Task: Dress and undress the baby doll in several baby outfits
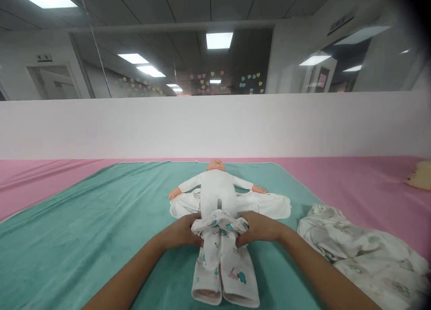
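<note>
A baby doll [218,186] lies on its back in the middle, head away from me, arms spread, its torso white. Small white patterned baby pants [220,251] are at its lower end, with the leg openings toward me. My left hand [185,230] grips the left side of the gathered waistband, and my right hand [258,229] grips the right side. The doll's legs are hidden by the pants. A white cloth garment [264,204] is spread out beneath the doll and shows on both sides of its waist.
Under the doll is a teal blanket [84,224] over a pink sheet [340,177]. A crumpled white printed cloth [363,251] lies at the right. A yellowish object [420,175] sits at the far right edge. Behind stands a low white wall [202,126] with windows above.
</note>
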Available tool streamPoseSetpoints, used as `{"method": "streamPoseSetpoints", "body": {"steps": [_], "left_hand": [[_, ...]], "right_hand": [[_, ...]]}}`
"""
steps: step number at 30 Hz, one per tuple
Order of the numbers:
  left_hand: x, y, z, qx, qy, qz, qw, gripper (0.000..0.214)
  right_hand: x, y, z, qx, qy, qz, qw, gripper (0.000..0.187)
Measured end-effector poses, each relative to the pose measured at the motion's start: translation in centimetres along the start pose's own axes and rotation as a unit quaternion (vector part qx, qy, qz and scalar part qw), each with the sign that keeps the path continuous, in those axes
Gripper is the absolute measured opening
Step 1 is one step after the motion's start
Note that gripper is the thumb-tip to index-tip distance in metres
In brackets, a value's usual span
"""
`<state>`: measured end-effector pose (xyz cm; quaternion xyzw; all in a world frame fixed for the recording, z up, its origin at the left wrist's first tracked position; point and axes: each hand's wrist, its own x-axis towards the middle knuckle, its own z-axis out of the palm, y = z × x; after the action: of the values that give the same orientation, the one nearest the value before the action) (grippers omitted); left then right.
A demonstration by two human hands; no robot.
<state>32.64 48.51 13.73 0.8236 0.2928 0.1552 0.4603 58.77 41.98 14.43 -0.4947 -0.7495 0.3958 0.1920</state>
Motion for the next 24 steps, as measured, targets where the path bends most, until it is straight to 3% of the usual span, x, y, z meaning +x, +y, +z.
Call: {"method": "streamPoseSetpoints", "body": {"steps": [2, 6, 10, 15, 24], "left_hand": [[0.1, -0.1, 0.0, 0.001, -0.004, -0.003, 1.0, 0.039], [0.2, -0.4, -0.1, 0.023, -0.001, -0.018, 1.0, 0.023], [0.2, -0.3, 0.1, -0.025, 0.012, -0.009, 1.0, 0.023], [0.1, -0.1, 0.7, -0.133, -0.021, -0.031, 0.99, 0.027], [-0.1, 0.5, 0.4, -0.168, -0.08, -0.024, 0.982, 0.037]], "right_hand": [[0.0, 0.1, 0.2, -0.018, 0.011, -0.006, 1.0, 0.023], [0.1, 0.6, 0.5, -0.038, 0.018, -0.02, 0.999, 0.027], [0.3, 0.9, 0.6, -0.033, 0.035, -0.04, 0.998, 0.023], [0.4, 0.7, 0.5, 0.003, 0.063, -0.043, 0.997, 0.015], [0.4, 1.1, 0.4, 0.044, 0.048, -0.023, 0.998, 0.003]]}}
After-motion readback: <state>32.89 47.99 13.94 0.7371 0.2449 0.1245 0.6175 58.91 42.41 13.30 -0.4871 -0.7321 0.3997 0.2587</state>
